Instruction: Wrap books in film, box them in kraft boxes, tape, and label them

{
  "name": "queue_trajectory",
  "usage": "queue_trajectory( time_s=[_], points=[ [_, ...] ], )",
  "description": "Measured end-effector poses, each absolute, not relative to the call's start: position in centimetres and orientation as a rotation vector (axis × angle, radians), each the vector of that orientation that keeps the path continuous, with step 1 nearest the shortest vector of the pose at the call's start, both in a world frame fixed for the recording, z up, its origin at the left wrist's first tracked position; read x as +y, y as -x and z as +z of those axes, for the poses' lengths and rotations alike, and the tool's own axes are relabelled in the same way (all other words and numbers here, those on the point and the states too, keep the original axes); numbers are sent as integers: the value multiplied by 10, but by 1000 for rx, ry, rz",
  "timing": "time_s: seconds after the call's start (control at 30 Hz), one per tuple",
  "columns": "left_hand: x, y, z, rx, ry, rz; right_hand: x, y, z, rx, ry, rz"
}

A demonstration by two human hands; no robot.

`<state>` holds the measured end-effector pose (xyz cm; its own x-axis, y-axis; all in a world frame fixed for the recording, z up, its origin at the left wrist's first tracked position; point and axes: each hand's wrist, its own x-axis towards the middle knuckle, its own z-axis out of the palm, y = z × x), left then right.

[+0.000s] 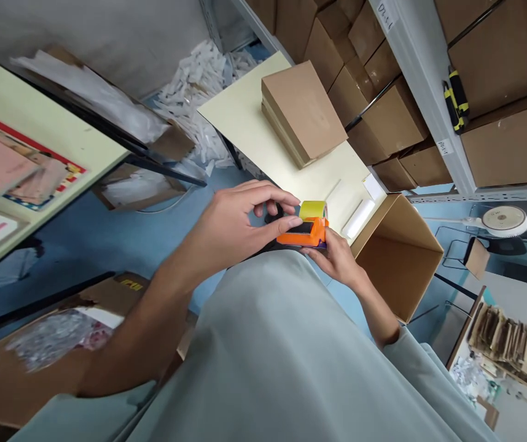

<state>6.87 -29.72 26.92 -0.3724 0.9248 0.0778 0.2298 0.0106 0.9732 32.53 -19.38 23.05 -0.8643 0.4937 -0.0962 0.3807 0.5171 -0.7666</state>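
An orange tape dispenser (320, 232) with a roll of yellow tape (313, 210) is held in front of my lap, beside the near edge of the cream table. My right hand (339, 258) grips it from below and the right, its fingers partly hidden behind the orange body. From the left reaches my left hand (245, 218), its thumb on the dispenser's dark part and its index finger bent close to the tape roll. The other left fingers curl over a black part that I cannot fully make out.
A stack of flat cardboard boxes (307, 113) lies on the cream table (240, 104). An open carton (397, 258) stands at its right end. Shelves of cartons (397, 116) rise behind, with black-yellow cutters (456, 101) on the frame. Another table (51, 116) is at left.
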Motion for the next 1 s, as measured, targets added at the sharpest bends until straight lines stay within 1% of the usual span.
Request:
queue_trajectory(
  time_s=[0.23, 0.43, 0.6, 0.73, 0.8, 0.9, 1.0],
  points=[
    [-287, -72, 235, 1575, -1093, 1426, -182, -333, 220, -2764, 773, 1210],
    [-276, -80, 185, 1626, -997, 1493, -164, -329, 211, -2837, 894, 1297],
    [-269, -84, 130, 1718, -803, 1470, -137, -310, 189, -2971, 924, 1461],
    [-256, -92, 84, 1677, -635, 1462, -110, -308, 170, -3108, 944, 1539],
    [-246, -94, 60, 1655, -573, 1473, -92, -318, 166, -3175, 974, 1515],
    [-227, -85, 17, 1772, -441, 1557, -58, -341, 162, -3271, 1056, 1449],
    [-202, -66, -28, 1822, -393, 1582, -30, -360, 153, -3411, 1166, 1276]
  ],
)
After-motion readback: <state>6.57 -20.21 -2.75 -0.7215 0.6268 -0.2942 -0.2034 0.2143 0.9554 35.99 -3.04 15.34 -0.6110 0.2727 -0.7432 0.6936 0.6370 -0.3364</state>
